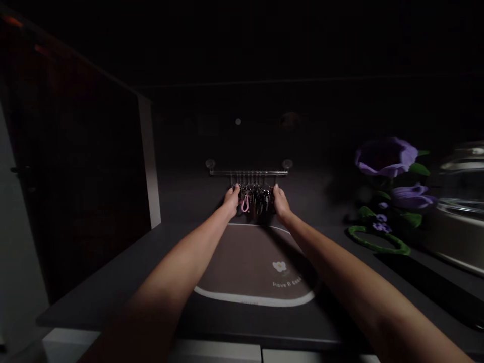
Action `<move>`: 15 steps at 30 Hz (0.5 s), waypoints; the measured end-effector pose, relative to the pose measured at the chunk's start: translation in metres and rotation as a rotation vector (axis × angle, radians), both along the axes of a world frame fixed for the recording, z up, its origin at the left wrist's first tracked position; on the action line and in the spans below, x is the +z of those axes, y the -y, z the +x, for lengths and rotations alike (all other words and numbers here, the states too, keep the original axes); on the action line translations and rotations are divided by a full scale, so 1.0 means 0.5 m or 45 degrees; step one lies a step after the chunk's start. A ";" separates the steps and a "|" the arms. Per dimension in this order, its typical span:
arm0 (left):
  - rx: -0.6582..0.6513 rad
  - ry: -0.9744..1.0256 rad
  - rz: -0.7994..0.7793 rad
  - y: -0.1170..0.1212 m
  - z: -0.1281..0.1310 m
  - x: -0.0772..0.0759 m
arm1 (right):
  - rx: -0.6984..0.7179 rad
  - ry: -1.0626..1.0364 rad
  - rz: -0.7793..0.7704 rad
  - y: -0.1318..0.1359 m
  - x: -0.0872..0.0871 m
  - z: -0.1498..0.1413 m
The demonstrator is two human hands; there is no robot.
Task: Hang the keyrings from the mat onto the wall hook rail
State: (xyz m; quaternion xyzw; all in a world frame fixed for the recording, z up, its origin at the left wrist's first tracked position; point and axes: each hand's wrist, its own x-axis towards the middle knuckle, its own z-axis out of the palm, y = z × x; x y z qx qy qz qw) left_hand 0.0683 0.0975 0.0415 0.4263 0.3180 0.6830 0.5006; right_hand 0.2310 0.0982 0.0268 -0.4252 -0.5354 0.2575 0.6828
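Note:
A bunch of keys (260, 200) on metal rings hangs by hooks from a clear rail (249, 173) on the dark back wall. A pink loop (245, 203) dangles at the left part of the bunch. My left hand (232, 199) is closed at the left end of the keys, thumb up near a hook. At the right end, my right hand (280, 200) is closed in the same way, its thumb just under the last hook. The fingers behind the keys are mostly hidden. Both arms reach forward over a brown mat (242, 262) with a pale border.
Purple flowers (387, 157) with a green stem ring (378, 241) stand on the right. Beside them is a large glass and metal vessel (457, 212). A pale upright panel (148, 161) borders the dark counter (124, 267) on the left. Two round mounts hold the rail.

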 end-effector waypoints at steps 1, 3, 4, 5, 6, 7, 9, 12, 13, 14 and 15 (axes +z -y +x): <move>0.022 0.021 0.006 -0.003 0.004 -0.005 | 0.011 -0.029 0.015 -0.004 -0.003 -0.005; 0.027 0.080 0.027 -0.006 0.010 -0.012 | 0.046 -0.088 0.034 -0.011 -0.006 -0.016; 0.011 0.119 0.037 -0.006 0.013 -0.014 | 0.063 -0.116 0.038 -0.013 -0.008 -0.023; -0.008 0.162 0.040 -0.005 0.015 -0.015 | 0.075 -0.141 0.037 -0.015 -0.008 -0.030; -0.020 0.206 0.034 -0.003 0.018 -0.015 | 0.083 -0.165 0.030 -0.016 -0.008 -0.037; -0.028 0.247 0.024 -0.001 0.021 -0.013 | 0.090 -0.189 0.018 -0.017 -0.007 -0.045; -0.045 0.315 -0.011 0.007 0.027 -0.007 | 0.110 -0.254 -0.018 -0.015 -0.004 -0.059; -0.081 0.349 -0.079 0.022 0.034 0.007 | 0.153 -0.390 -0.071 -0.005 0.004 -0.073; -0.088 0.343 -0.109 0.028 0.034 0.012 | 0.154 -0.435 -0.088 -0.001 0.007 -0.075; -0.090 0.333 -0.148 0.033 0.033 0.018 | 0.150 -0.473 -0.112 0.004 0.010 -0.077; -0.097 0.320 -0.187 0.039 0.032 0.024 | 0.138 -0.503 -0.141 0.008 0.014 -0.078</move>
